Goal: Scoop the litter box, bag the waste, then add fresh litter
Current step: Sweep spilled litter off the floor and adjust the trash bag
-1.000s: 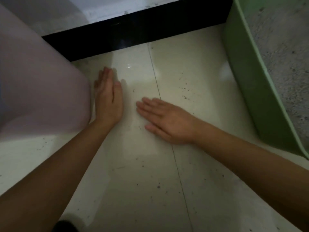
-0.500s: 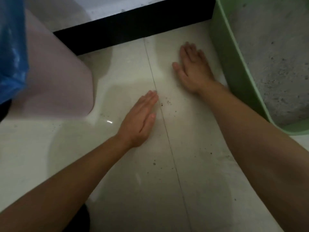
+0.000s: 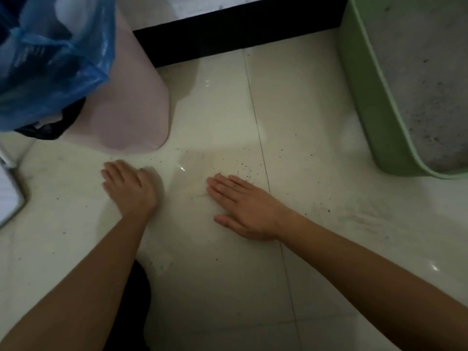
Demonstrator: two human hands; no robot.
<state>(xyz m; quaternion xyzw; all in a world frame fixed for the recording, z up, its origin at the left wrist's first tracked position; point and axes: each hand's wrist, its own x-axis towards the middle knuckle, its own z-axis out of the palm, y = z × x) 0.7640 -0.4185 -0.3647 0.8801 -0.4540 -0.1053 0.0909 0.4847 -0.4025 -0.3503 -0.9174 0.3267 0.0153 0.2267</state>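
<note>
A green litter box [image 3: 364,107] stands at the right, filled with grey litter [image 3: 430,79]. At the upper left a pink bin [image 3: 136,107] is lined with a blue plastic bag [image 3: 55,54]. Dark litter grains [image 3: 243,165] lie scattered on the pale floor tiles between them. My left hand [image 3: 129,188] rests flat on the floor just in front of the pink bin, fingers slightly bent. My right hand [image 3: 243,206] lies flat on the tiles with straight fingers, right beside the scattered grains. Neither hand holds anything.
A black skirting strip [image 3: 228,31] runs along the back wall. A white framed object [image 3: 10,196] pokes in at the left edge. A dark bag edge [image 3: 50,127] hangs under the blue bag. Fine dust smears mark the floor at the right [image 3: 364,219].
Both hands have slid back toward me across the floor. The right hand left the litter box side; the left hand moved left toward the bin. The view has pulled back.
</note>
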